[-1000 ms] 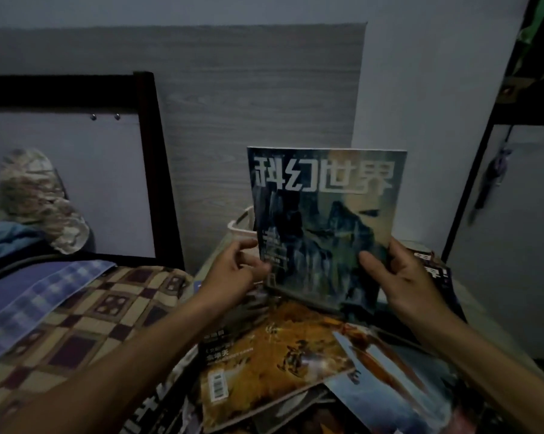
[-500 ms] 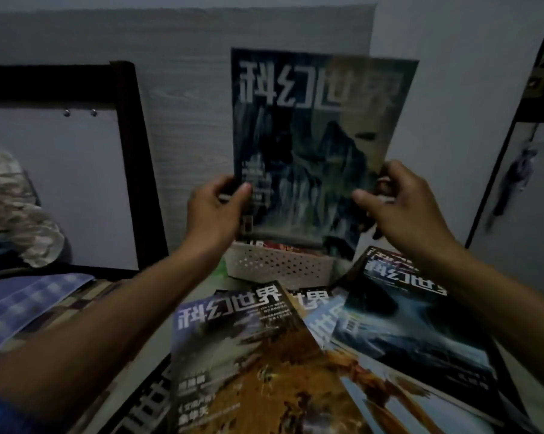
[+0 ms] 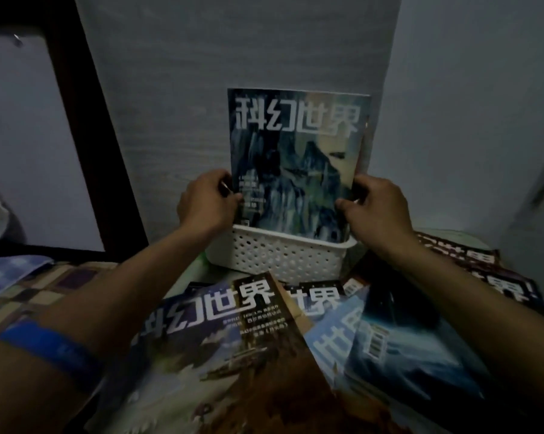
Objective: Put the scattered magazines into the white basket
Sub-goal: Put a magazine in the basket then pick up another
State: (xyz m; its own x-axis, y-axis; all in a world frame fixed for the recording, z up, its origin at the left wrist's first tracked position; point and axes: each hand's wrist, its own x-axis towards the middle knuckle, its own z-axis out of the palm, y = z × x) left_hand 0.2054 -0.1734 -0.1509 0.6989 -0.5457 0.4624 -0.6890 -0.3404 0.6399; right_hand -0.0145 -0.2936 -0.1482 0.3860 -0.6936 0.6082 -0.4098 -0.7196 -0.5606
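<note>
The magazine (image 3: 295, 161) has come down from mid-air, its bottom edge now inside the perforated white plastic basket (image 3: 280, 255), upright, long axis vertical, title on top. Left hand (image 3: 206, 205) and right hand (image 3: 375, 211) pinch its side edges; glossy scattered magazines (image 3: 233, 355) lie below the fingers

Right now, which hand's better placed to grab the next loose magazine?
Left, marginally. Both the left hand and right hand grip the upright magazine in the basket; the topmost loose magazine lies under the left forearm.
</note>
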